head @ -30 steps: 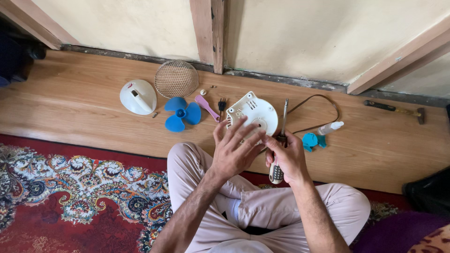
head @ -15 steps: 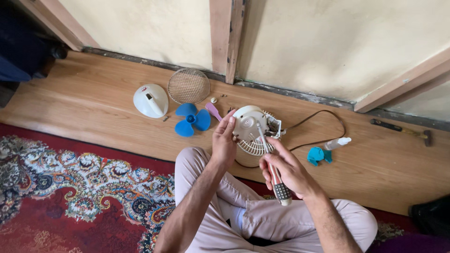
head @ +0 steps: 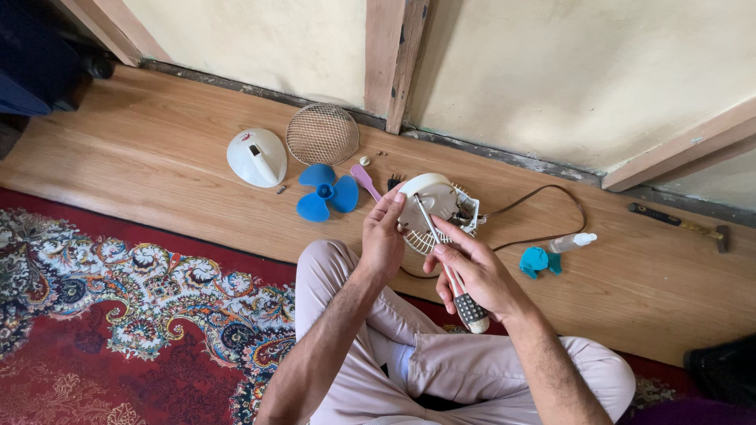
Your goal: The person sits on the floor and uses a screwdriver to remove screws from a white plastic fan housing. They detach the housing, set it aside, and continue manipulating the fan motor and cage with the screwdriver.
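I sit cross-legged facing a wall. My left hand [head: 383, 236] grips the left edge of a white fan body [head: 431, 203] with its rear wire grille, held tilted above the wooden floor. My right hand [head: 480, 275] holds a screwdriver [head: 453, 275] with a grey-black handle; its thin shaft points up onto the fan's back. A brown cord [head: 543, 228] loops from the fan to the right.
On the wooden floor [head: 157, 157] lie a white dome cover [head: 257, 157], a round wire grille [head: 321, 134], a blue fan blade [head: 325, 191], a pink tool [head: 366, 182], a teal part [head: 538, 260], a small white bottle [head: 573, 242] and a hammer [head: 681, 226]. A patterned red rug [head: 118, 315] lies at left.
The fan body has been lifted off the floor and turned, its grille side now facing down toward me. The screwdriver tip has moved up onto the fan's back.
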